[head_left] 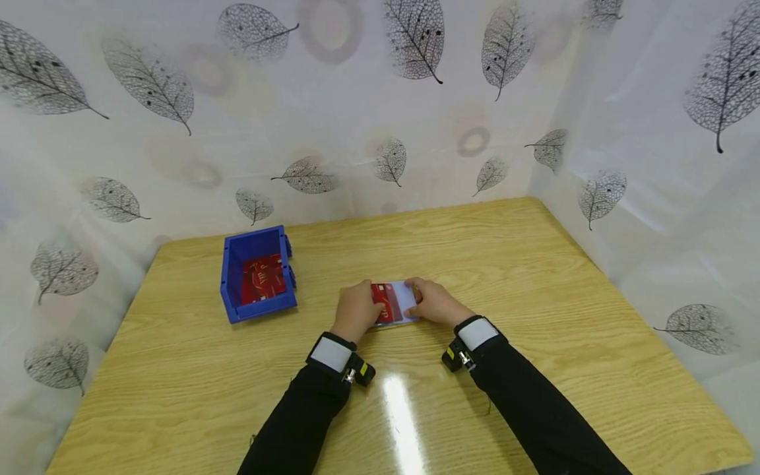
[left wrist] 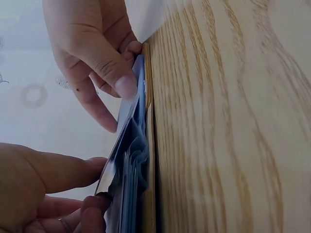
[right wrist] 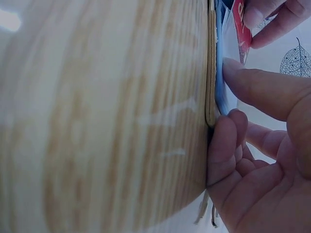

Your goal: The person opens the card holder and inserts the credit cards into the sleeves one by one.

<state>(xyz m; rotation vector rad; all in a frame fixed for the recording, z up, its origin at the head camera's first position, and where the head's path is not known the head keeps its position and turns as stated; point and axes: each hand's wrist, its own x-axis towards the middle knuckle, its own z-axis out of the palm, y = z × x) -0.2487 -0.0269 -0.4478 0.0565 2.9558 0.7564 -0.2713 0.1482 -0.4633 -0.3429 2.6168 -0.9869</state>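
Note:
A card holder with tan covers (right wrist: 211, 73) and several clear bluish sleeves (left wrist: 131, 199) lies open-paged on the table in front of me. My left hand (head_left: 355, 309) pinches a red card with gold "VIP" lettering (head_left: 381, 307) between thumb and fingers. Part of that card sits under the clear film of the top sleeve. My right hand (head_left: 439, 303) grips the holder's right edge, its thumb (right wrist: 262, 87) pressing on the white-looking page (head_left: 406, 297) and its other fingers curled at the cover's edge.
A blue plastic bin (head_left: 261, 309) stands at the back left with red VIP cards (head_left: 262, 278) inside. The wood-grain table (head_left: 510, 264) meets leaf-patterned sheeting (head_left: 332, 132) at the back and sides. Wrist straps with small cameras (head_left: 363, 373) sit on both arms.

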